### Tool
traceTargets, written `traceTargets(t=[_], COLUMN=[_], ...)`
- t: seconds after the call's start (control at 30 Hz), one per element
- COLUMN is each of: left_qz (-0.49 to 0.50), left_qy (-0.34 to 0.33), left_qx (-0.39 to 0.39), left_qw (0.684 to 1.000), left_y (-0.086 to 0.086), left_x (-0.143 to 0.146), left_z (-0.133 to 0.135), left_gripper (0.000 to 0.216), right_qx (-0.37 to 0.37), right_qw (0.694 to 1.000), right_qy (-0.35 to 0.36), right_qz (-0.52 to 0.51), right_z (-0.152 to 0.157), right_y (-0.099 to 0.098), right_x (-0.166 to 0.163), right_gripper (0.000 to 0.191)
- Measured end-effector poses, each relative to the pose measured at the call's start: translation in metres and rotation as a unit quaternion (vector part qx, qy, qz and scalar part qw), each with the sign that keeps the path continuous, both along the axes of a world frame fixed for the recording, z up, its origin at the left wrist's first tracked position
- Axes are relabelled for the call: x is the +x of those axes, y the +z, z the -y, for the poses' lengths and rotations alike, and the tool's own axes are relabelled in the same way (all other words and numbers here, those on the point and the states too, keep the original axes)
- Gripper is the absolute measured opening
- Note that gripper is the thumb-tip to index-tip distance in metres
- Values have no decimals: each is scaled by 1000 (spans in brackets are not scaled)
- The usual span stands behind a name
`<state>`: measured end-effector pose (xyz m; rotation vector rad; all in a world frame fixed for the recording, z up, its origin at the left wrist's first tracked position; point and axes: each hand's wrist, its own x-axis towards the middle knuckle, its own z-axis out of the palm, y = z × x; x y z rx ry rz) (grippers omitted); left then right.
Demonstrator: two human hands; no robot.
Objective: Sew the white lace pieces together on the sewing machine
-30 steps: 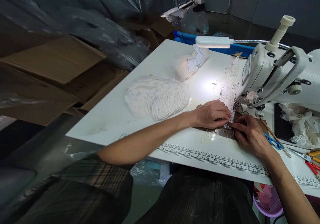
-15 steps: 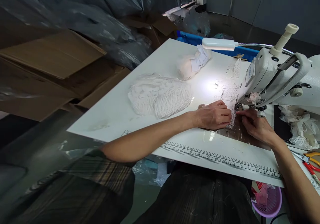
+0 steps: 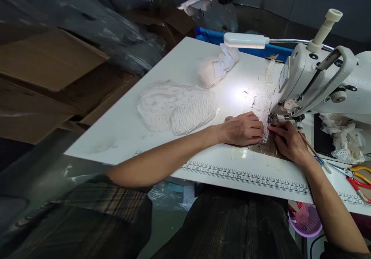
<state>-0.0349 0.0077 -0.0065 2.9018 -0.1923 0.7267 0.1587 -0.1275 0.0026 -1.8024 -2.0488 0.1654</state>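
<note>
A strip of white lace (image 3: 265, 132) lies under the presser foot of a white sewing machine (image 3: 298, 75). My left hand (image 3: 245, 129) rests at the left of the strip, fingers curled and pressed together on its edge. On the other side, close to the foot, my right hand (image 3: 290, 141) pinches at the lace edge with thumb and index finger; the fingertips are partly hidden. Both hands lie over a brown plate (image 3: 268, 149) on the table. More lace (image 3: 262, 100) spreads behind the foot.
A bundle of white lace (image 3: 176, 106) and a wrapped pale bundle (image 3: 214, 71) lie on the white table (image 3: 101, 135). Yellow-handled scissors (image 3: 358, 170) and a red-handled tool (image 3: 358, 187) are at the right, near gathered lace (image 3: 348, 139). A lamp (image 3: 246, 40) hangs over the table.
The view has shifted slightly, so the table sits further left and higher. My right forearm has moved off a thin brown stick, which now shows beside it. Both hands stay at the lace.
</note>
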Motion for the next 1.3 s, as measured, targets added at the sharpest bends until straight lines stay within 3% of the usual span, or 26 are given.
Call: traceTargets(t=[0.17, 0.37, 0.63, 0.87, 1.3], left_qz=[-21, -42, -51, -48, -51], left_qy=[8, -11, -12, -32, 7], left_qx=[-9, 64, 68, 56, 100], left_qw=[1000, 997, 996, 997, 994], left_y=[1, 7, 15, 14, 11], left_x=[1, 1, -3, 5, 2], left_z=[0, 3, 11, 4, 2], left_gripper=[24, 31, 23, 20, 26], right_qx=[2, 9, 15, -5, -5], right_qw=[1000, 1000, 998, 998, 997], right_qy=[-14, -12, 53, 31, 2], right_qz=[2, 7, 21, 63, 83], right_z=[0, 1, 2, 2, -4], right_y=[-2, -3, -2, -1, -6], right_x=[-1, -2, 1, -1, -2], right_gripper=[38, 39, 36, 37, 41])
